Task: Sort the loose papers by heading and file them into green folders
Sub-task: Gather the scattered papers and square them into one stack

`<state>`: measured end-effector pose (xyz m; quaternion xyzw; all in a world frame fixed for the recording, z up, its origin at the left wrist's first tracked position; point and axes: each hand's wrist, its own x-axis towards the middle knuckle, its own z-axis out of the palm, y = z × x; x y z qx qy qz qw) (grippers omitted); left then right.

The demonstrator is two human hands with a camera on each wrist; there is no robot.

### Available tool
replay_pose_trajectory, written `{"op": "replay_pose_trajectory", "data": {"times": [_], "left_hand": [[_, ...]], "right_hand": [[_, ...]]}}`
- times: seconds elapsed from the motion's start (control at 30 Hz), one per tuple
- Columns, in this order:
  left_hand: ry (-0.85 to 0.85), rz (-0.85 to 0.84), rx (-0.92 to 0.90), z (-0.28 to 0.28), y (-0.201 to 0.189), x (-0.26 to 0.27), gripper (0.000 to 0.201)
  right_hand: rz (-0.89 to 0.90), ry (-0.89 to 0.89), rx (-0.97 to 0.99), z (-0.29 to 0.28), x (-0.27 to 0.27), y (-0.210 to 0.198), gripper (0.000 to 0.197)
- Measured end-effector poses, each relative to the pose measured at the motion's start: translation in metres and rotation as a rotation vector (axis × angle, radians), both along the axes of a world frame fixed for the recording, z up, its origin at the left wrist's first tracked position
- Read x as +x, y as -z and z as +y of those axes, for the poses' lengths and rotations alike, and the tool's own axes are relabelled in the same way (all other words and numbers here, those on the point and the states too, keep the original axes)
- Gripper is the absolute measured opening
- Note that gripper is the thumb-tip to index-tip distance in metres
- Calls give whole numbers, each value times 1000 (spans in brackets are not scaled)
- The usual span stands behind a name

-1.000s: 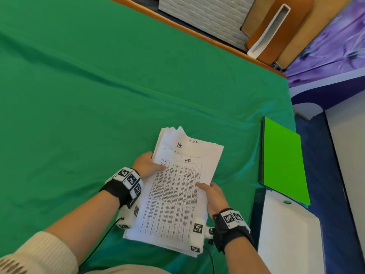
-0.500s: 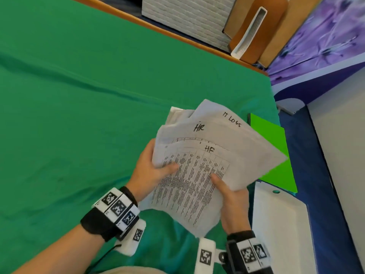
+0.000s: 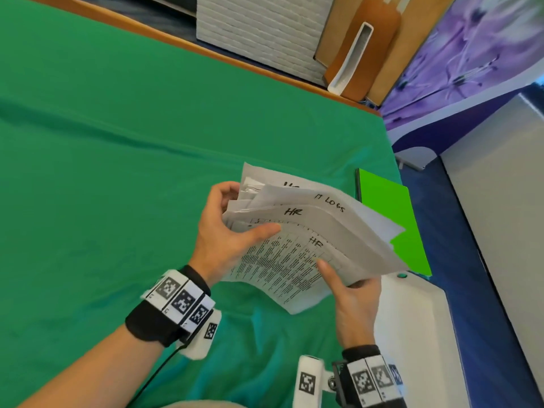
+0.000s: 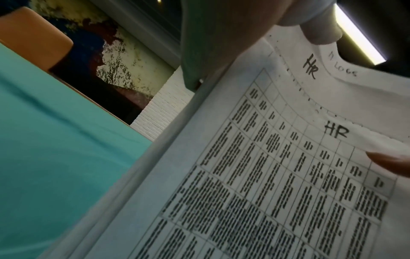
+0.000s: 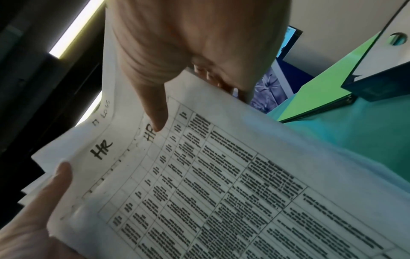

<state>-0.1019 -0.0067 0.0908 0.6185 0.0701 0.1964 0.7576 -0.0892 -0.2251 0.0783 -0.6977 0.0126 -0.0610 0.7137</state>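
Observation:
Both hands hold a fanned stack of papers (image 3: 297, 248) above the green cloth. The top sheet is a printed table headed HR (image 4: 336, 133); behind it show another HR sheet and one headed IT LOGS (image 3: 329, 203). My left hand (image 3: 226, 231) grips the stack's left edge, thumb on top and fingers curled behind. My right hand (image 3: 350, 293) pinches the lower right edge, thumb (image 5: 155, 112) on the top sheet beside its heading. A bright green folder (image 3: 388, 213) lies closed on the table to the right, partly hidden by the papers.
A green cloth (image 3: 117, 160) covers the table. A white flat board (image 3: 412, 334) with a round hole lies at the right, overlapping the folder's near end. Beyond the far wooden edge stand a white brick-pattern panel (image 3: 265, 30) and brown boards (image 3: 368, 45).
The stack came up off the cloth and fanned out. My left hand slid up to the top left corner, and the right thumb now rests beside the top HR heading.

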Motion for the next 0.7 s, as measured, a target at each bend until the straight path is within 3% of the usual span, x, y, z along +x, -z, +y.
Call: {"op": "replay_pose_trajectory", "data": {"times": [0.23, 0.4, 0.57, 0.7], "left_hand": [[-77, -39, -61, -15, -20, 16, 89], [-248, -1, -10, -21, -29, 25, 66], [-294, 42, -3, -17, -32, 33, 42], [-276, 68, -7, -15, -34, 34, 64]], "right_hand": [[57, -166, 7, -1, -4, -2, 47], [32, -145, 28, -1, -4, 6, 51], [31, -167, 14, -2, -4, 9, 47], [66, -194, 21, -4, -2, 16, 46]]}}
